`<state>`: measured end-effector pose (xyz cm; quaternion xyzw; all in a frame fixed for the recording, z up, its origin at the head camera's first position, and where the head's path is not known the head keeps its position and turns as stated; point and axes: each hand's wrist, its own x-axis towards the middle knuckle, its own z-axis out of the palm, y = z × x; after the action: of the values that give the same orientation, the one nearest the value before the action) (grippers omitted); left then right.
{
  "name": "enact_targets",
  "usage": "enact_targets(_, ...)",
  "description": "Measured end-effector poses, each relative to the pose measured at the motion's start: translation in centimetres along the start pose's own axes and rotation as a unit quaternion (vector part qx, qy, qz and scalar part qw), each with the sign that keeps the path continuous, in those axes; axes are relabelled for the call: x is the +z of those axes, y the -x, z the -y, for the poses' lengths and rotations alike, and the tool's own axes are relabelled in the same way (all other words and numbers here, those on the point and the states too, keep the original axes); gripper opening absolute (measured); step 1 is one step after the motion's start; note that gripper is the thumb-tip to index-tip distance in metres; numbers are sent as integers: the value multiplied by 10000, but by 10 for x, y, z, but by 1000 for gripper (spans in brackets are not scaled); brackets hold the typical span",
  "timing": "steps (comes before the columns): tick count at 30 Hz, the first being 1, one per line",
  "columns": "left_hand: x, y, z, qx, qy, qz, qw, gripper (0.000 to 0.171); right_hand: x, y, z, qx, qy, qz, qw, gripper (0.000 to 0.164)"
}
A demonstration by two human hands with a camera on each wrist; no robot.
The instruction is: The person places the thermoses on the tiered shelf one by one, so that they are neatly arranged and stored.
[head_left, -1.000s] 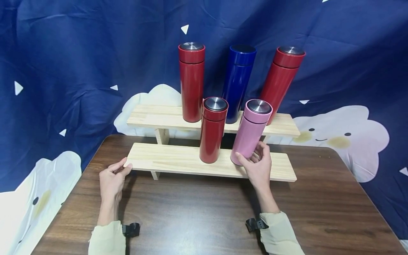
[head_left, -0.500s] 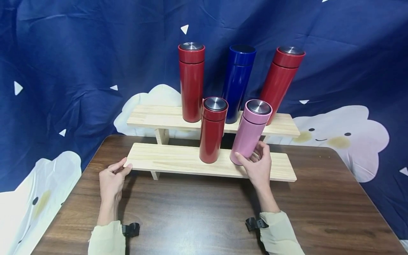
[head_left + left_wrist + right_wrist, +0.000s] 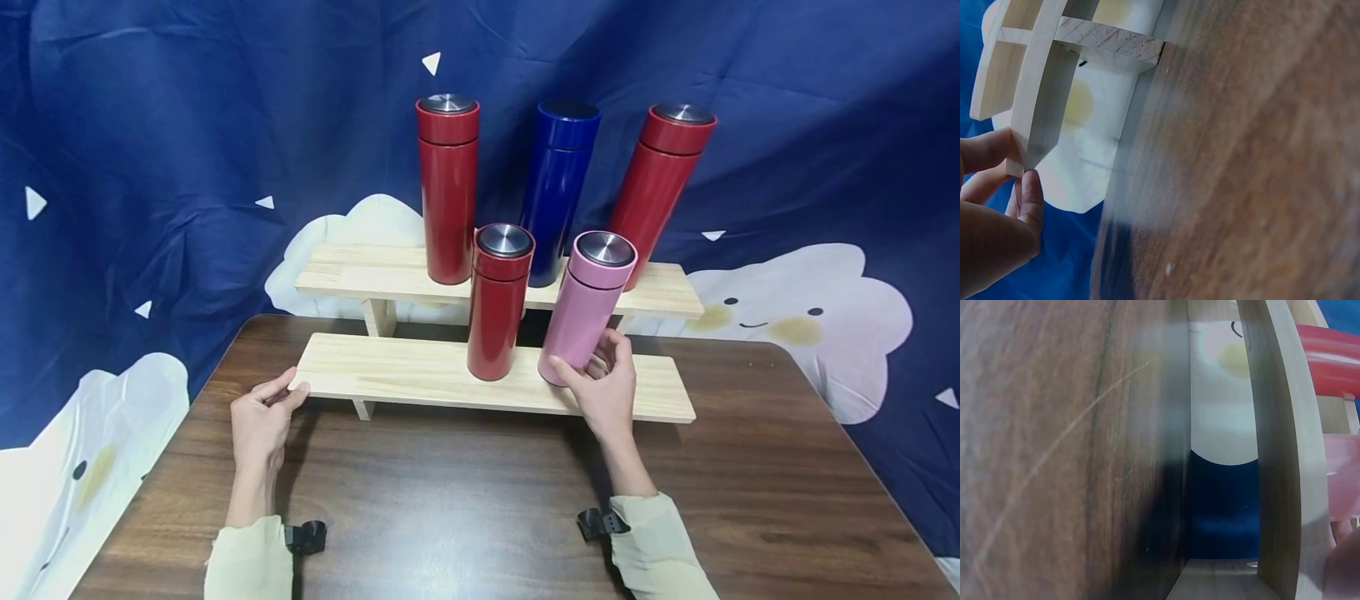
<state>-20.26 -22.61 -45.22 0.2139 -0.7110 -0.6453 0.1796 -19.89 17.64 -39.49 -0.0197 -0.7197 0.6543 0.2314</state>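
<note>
A pink thermos flask (image 3: 579, 321) with a steel-topped lid stands on the lower board of a two-tier pale wooden shelf (image 3: 397, 367). My right hand (image 3: 609, 396) grips the flask low down, thumb in front and fingers around its right side. In the right wrist view only part of the pink flask (image 3: 1342, 472) shows at the edge. My left hand (image 3: 258, 429) pinches the left end of the lower board; the left wrist view has thumb and fingers on either face of the board's corner (image 3: 1017, 150). Left of the pink flask is a red thermos flask (image 3: 497, 325).
On the upper board stand two taller red flasks, one at the left (image 3: 450, 200) and one at the right (image 3: 660, 192), with a blue flask (image 3: 561, 187) between them. Under the shelf is a brown wooden table (image 3: 450, 500). A blue curtain (image 3: 187, 125) with white clouds hangs behind.
The head view has shifted very slightly, so everything sits a few pixels higher. Both hands keep their hold, and the flasks stay in place on the shelf.
</note>
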Motion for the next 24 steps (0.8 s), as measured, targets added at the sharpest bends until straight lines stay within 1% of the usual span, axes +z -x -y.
enact_targets(11, 1, -1, -2, 57, -198, 18, 9998, 38, -1, 0, -1, 7, 79, -2, 10000, 70)
enact_targets(13, 1, -1, -2, 47, -222, 20, 9997, 38, -2, -1, -8, 50, 40, -10, 10000, 71)
enact_targets(18, 1, -1, -1, 42, -245, 66, 9997, 38, -7, -7, -34, 0, -62, -25, 10000, 74)
enact_targets(20, 1, -1, -1, 53, -373, 107, 9992, 38, -9, -9, -39, -61, -50, 8, 10000, 74)
enact_targets(23, -4, -1, -2, 65, -774, 241, 9967, 40, -10, -9, -39, -130, -72, 92, 9998, 72)
enact_targets(24, -7, -2, -3, 102, -984, 297, 9947, 41, -11, -9, -39, -165, -81, 121, 9998, 69)
